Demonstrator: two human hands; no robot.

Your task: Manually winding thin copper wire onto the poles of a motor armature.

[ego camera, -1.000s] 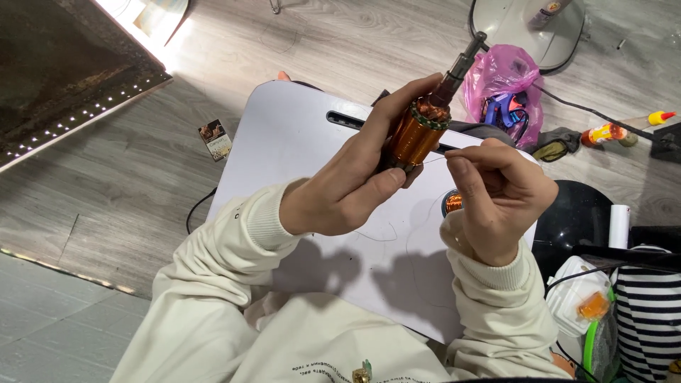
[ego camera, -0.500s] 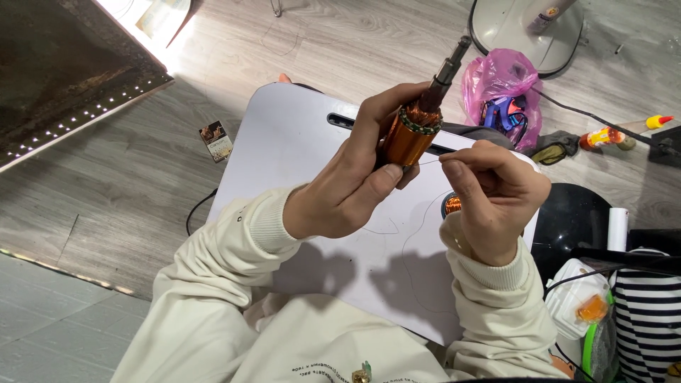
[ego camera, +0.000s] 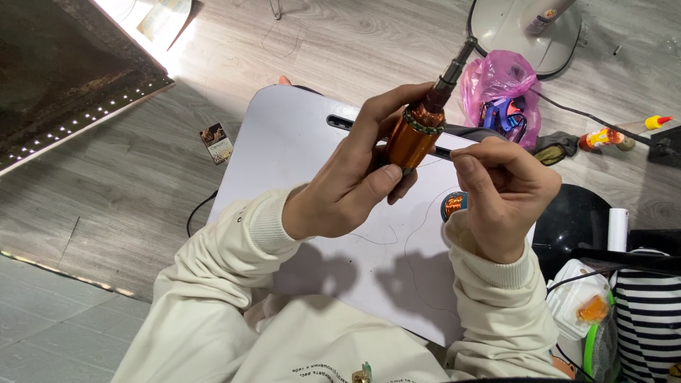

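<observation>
Fingers (ego camera: 397,177) gripping copper armature (ego camera: 413,138), white tabletop (ego camera: 298,142), wood floor (ego camera: 142,177)

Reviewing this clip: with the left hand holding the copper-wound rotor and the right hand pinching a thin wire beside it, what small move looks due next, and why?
Probably drawing the wire taut: the left hand grips the rotor over the white board, the right hand pinches beside it, and thin wire lies slack on the board.

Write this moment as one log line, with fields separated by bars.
left hand: holds copper motor rotor upright-tilted | right hand: pinches thin wire beside rotor | under: white board | nearby: pink bag
</observation>
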